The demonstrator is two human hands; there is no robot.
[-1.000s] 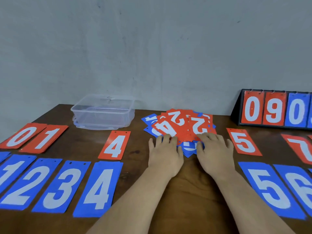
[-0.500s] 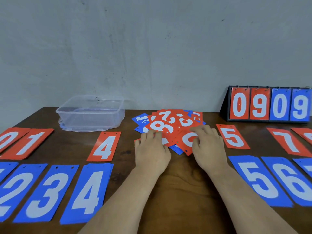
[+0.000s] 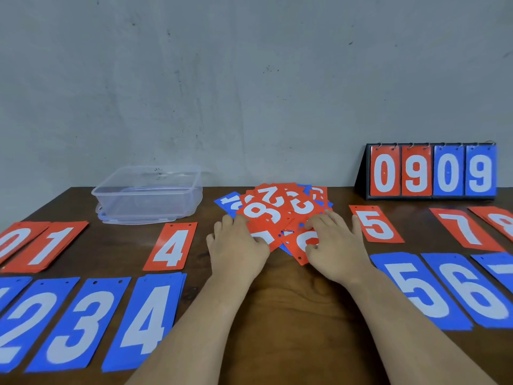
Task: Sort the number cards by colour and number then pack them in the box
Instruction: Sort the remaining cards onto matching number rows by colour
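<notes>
Red and blue cards [image 3: 277, 215] are lying loosely piled, likely light and slick, best slid by an edge; left hand [image 3: 238, 251] is pressing flat, right hand [image 3: 337, 251] is curling on one, grip unclear.

Left hand [image 3: 238, 251] and right hand [image 3: 337, 250] palm-down, fingers [image 3: 319, 226] forward
</notes>
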